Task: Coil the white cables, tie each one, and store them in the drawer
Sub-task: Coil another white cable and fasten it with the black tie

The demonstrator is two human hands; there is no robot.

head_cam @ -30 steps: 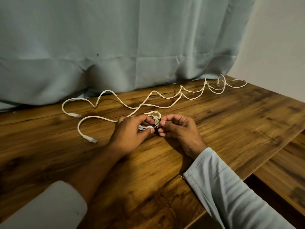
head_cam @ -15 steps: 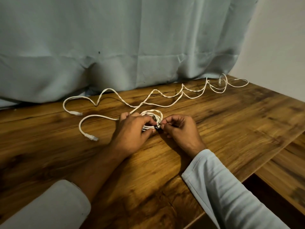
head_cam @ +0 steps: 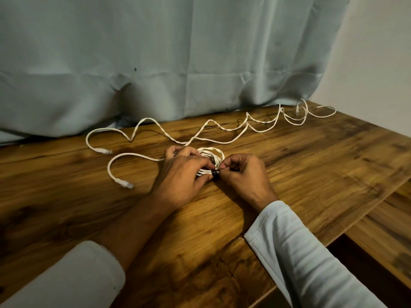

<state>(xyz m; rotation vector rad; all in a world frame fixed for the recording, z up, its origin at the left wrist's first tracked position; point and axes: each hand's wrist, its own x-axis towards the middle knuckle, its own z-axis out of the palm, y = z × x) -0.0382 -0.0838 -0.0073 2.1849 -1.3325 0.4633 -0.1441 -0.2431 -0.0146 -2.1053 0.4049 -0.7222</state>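
White coil [head_cam: 211, 153] mid-table [head_cam: 311, 165], left hand [head_cam: 182, 174] gripping it, right hand [head_cam: 242, 174] pinching a dark tie [head_cam: 214, 173] at its rim: tying underway, loose cable [head_cam: 101, 150] behind uncoiled, nothing stored, drawer unseen

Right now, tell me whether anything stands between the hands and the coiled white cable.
Nothing visible does. The left hand holds the coiled white cable on the table, and the right hand pinches the black tie at its near edge. The drawer is not in view.
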